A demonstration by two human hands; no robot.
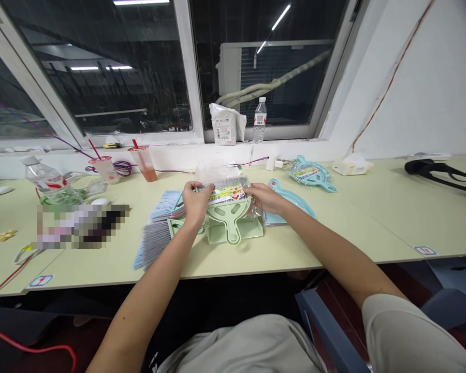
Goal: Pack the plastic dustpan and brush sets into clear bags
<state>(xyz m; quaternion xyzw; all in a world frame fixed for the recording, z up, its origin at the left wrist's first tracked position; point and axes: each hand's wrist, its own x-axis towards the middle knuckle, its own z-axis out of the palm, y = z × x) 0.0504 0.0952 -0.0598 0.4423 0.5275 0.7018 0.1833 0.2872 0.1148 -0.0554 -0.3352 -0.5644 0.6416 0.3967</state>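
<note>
Both hands grip a packaged green dustpan and brush set (230, 210) by its upper corners, just above the table. My left hand (196, 202) is closed on the left corner, thumb on the labelled wrapper. On the right corner, my right hand (264, 197) pinches the clear plastic. Grey bristles and a bright label show, with the green handle pointing toward me. Beneath it lies another green dustpan (252, 230). Brushes with blue and grey bristles (157, 233) lie left of my left hand. A blue dustpan (291, 202) rests beside my right hand.
A wrapped blue dustpan set (310, 173) lies farther back, near a tissue pack (353, 166). Drink cups with straws (143, 163) and a large bottle (44, 176) stand at left. A water bottle (260, 122) stands on the windowsill. Black headgear (442, 173) lies far right.
</note>
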